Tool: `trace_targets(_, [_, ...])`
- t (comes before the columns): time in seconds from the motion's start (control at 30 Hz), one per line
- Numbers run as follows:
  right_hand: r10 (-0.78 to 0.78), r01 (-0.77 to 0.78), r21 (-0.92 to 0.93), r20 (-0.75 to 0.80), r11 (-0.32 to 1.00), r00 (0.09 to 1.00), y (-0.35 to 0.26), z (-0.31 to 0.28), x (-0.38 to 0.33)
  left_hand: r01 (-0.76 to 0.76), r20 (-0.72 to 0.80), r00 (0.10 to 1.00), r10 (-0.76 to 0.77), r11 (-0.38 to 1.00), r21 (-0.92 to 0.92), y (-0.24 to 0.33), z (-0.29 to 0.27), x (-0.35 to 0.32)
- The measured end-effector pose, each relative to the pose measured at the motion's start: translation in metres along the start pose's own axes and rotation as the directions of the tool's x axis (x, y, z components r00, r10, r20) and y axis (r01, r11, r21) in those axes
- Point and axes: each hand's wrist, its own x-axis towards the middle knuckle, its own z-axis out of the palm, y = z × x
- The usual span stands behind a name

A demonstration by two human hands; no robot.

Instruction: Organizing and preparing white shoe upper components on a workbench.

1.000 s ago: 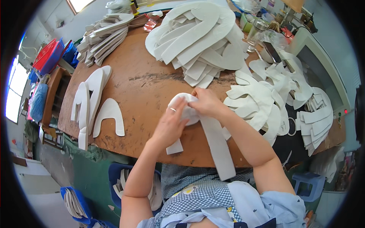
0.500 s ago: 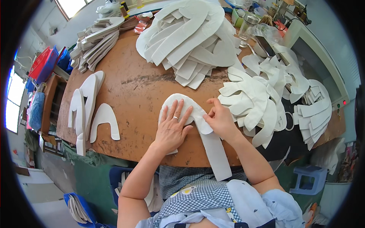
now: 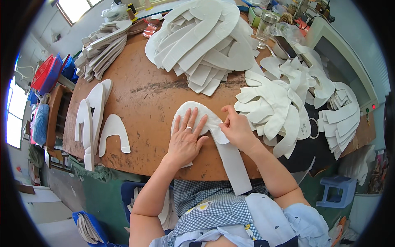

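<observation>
A white U-shaped foam piece (image 3: 214, 123) lies on the brown round table (image 3: 144, 103) in front of me, one leg hanging over the near edge. My left hand (image 3: 187, 140) lies flat on its left part, fingers spread, a ring on one finger. My right hand (image 3: 236, 127) presses on its right leg with the fingertips curled on the edge of the piece. Neither hand grips it.
A big heap of white foam pieces (image 3: 205, 41) fills the far middle, another heap (image 3: 288, 99) spreads to the right. A stack (image 3: 103, 45) sits far left and a few laid-out pieces (image 3: 98, 119) near left. A glass jar (image 3: 265, 29) and a blue stool (image 3: 335, 189) stand to the right.
A second ago both hands held the piece bunched above the table. It now lies flat, with my left hand spread on it and my right hand on its right leg.
</observation>
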Motion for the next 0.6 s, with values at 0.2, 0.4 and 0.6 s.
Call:
trace_targets(0.2, [0.042, -0.005, -0.476, 0.067, 0.879, 0.997, -0.023, -0.006, 0.002, -0.004, -0.016, 1.000, 0.004, 1.000, -0.003, -0.002, 0.000, 0.000])
trace_targets(0.4, [-0.472, 0.458, -0.374, 0.058, 0.807, 0.880, -0.036, 0.024, 0.007, 0.048, 0.057, 0.998, -0.034, 0.963, -0.267, -0.019, -0.009, 0.014])
trace_targets(0.6, [-0.475, 0.507, -0.286, 0.178, 0.813, 0.862, -0.009, 0.063, 0.031, 0.031, -0.119, 0.992, -0.050, 0.988, -0.153, -0.034, 0.017, 0.017])
